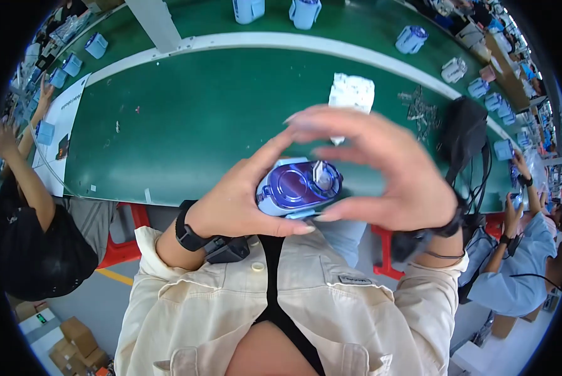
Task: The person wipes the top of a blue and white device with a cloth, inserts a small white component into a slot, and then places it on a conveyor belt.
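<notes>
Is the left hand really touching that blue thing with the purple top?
Touching. The head view shows the left hand curled against the left side of the purple-topped blue thing, with no gap between them.

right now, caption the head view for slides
Left hand grips a purple-topped device; right hand curves open beside it.

Long white paper sheet [61,128], L end of green counter [187,119]: dark print nr upper R edge, too sm. to read. Sm. rectangular label [355,280], cream cloth shirt [196,307]: lettering illegible. Sm. green lit display [41,318], lower L: unreadable.
</notes>
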Demonstrator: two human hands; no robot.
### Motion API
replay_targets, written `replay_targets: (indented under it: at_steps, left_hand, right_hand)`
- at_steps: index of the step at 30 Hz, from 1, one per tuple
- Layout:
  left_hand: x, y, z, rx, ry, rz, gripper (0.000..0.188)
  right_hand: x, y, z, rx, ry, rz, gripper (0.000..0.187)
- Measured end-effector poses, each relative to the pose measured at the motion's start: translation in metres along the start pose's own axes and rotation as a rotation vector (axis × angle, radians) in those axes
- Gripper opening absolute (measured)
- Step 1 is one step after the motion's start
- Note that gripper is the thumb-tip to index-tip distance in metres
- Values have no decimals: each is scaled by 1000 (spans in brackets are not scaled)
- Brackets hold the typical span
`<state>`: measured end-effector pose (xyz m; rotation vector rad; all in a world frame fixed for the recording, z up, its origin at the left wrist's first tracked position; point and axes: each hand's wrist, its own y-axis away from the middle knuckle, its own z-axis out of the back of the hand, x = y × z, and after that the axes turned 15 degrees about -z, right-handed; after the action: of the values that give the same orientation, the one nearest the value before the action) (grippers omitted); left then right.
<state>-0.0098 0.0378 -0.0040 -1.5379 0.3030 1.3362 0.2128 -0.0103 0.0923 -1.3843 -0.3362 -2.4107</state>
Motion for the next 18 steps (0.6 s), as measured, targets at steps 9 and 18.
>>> replay_targets:
  at_steps: [9,18]
  left_hand:
    - [-29,0,-17,-23,-221,70,101]
    - [-25,9,-36,-237,-731,-34,96]
  right_hand:
    - [-18,7,-3,-181,131,203,18]
    - [-17,21,-55,-700,153,55,12]
